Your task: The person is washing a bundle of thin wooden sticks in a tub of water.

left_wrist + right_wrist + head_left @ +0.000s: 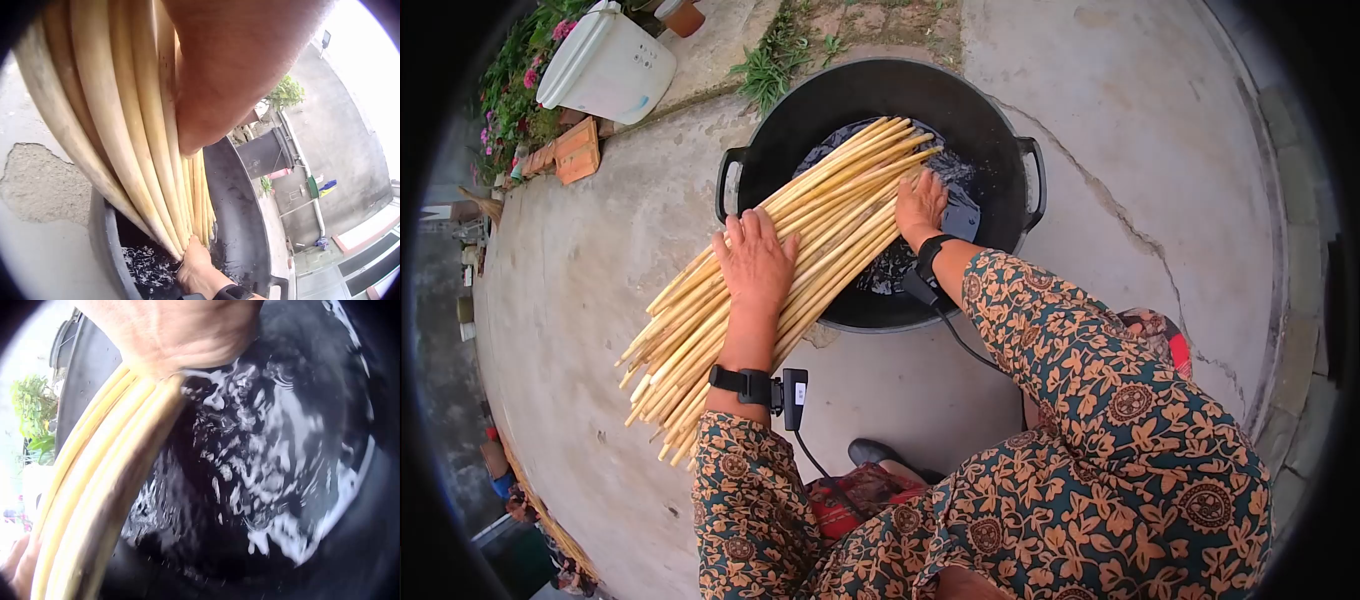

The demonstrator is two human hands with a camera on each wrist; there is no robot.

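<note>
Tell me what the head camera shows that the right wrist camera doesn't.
Only the head view shows both hands whole: the left hand lies flat on the bundle of pale canes outside the black tub, whose handles, the cracked concrete and a white bucket also appear.

Only the right wrist view shows the rippling water up close.

Both show the right hand pressing the canes down over the water inside the tub.
</note>
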